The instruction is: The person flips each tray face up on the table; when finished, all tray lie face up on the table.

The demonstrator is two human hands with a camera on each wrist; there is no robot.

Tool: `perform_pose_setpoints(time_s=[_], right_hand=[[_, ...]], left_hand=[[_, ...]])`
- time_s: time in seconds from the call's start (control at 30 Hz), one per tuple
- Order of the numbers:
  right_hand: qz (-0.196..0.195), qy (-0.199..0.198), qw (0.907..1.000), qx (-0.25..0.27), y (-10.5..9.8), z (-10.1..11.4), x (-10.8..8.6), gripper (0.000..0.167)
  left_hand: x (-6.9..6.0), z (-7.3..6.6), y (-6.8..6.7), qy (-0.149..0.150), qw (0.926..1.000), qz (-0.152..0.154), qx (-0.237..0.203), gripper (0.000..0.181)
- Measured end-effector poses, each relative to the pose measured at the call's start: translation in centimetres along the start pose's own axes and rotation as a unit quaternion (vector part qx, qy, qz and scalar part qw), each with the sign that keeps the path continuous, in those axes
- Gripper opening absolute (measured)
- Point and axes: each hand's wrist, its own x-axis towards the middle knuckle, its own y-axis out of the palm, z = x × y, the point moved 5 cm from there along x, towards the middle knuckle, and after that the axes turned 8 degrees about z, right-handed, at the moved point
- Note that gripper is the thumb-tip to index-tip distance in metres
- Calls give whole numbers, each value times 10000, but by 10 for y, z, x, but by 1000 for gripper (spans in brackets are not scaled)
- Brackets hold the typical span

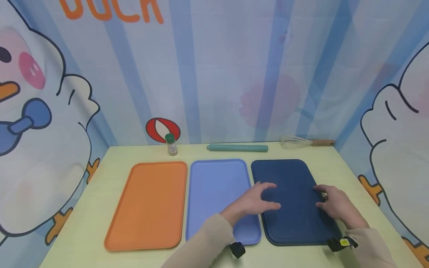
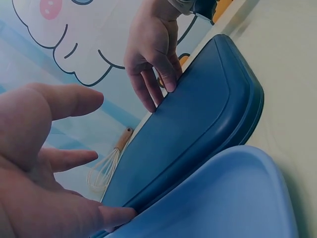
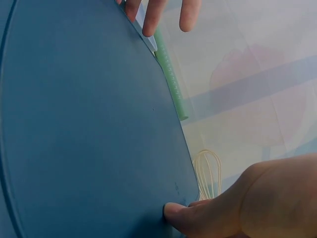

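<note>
A dark blue tray (image 1: pixel 288 223) lies at the right of a row of three on the table. Its side looks doubled in the left wrist view, like two layers; I cannot tell whether a second tray is under it. My left hand (image 1: pixel 256 199) spreads its fingers over the tray's left side, one fingertip by the edge next to the light blue tray (image 1: pixel 214 186). At the opposite edge, my right hand (image 1: pixel 338 204) touches the rim with thumb and fingertips. In the right wrist view its thumb (image 3: pixel 178 210) rests on the tray's surface.
An orange tray (image 1: pixel 151 204) lies on the left. Along the back edge stand or lie a green-capped jar (image 1: pixel 171 145), a green rod-like thing (image 1: pixel 238 148) and a whisk (image 1: pixel 306 142). A printed cloth (image 1: pixel 214 74) hangs behind the table.
</note>
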Motion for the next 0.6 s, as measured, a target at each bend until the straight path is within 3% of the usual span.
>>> perform_pose_setpoints(time_s=[0.37,0.6], right_hand=[[-16,41,10000,40,3,-2,0,53],[-49,-115,9999,99,1,-5,-1,53]], left_hand=[[6,-1,2,-43,9999,-139,42,62],[6,-2,2,710,9974,-120,-4,58]])
